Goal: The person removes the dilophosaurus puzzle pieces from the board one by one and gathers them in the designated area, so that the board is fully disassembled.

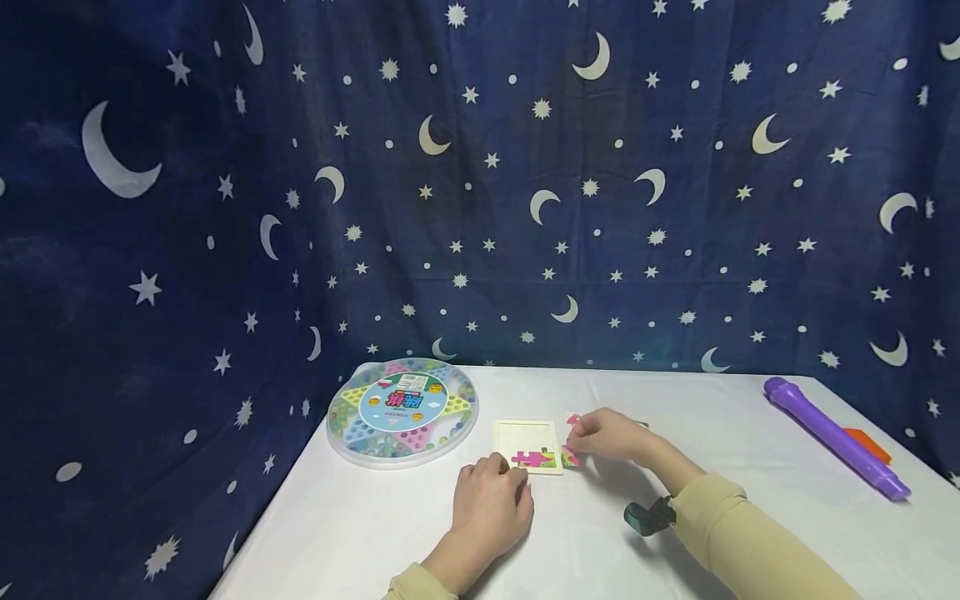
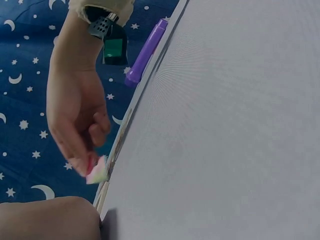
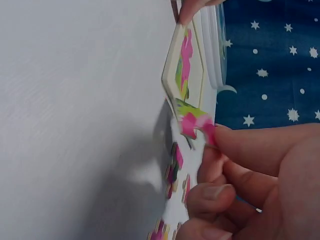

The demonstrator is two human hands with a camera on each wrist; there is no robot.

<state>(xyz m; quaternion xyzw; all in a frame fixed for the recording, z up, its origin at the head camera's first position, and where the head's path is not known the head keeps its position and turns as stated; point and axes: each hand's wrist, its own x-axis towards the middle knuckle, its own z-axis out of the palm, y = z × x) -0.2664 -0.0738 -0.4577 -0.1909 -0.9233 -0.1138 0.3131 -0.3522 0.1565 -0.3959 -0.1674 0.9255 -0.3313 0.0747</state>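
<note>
A square wooden puzzle tray (image 1: pixel 519 437) lies on the white table, with a pink and green jigsaw piece in its near part. My left hand (image 1: pixel 491 506) holds the tray's near left corner with bent fingers. Beyond the right edge of the tray, my right hand (image 1: pixel 609 435) pinches a pink and green jigsaw piece (image 3: pixel 189 121) between thumb and fingertips. In the right wrist view, this piece is tilted and overlaps the tray's corner. Several loose jigsaw pieces (image 3: pixel 175 167) lie on the table by the right hand, partly hidden by its fingers.
A round, clear Chinese checkers case (image 1: pixel 403 412) with marbles stands at the back left. On the right lie a purple toy microphone (image 1: pixel 836 437) and an orange flat thing (image 1: pixel 868 445) partly behind it. A dark curtain (image 1: pixel 525 167) with moons and stars hangs behind the table.
</note>
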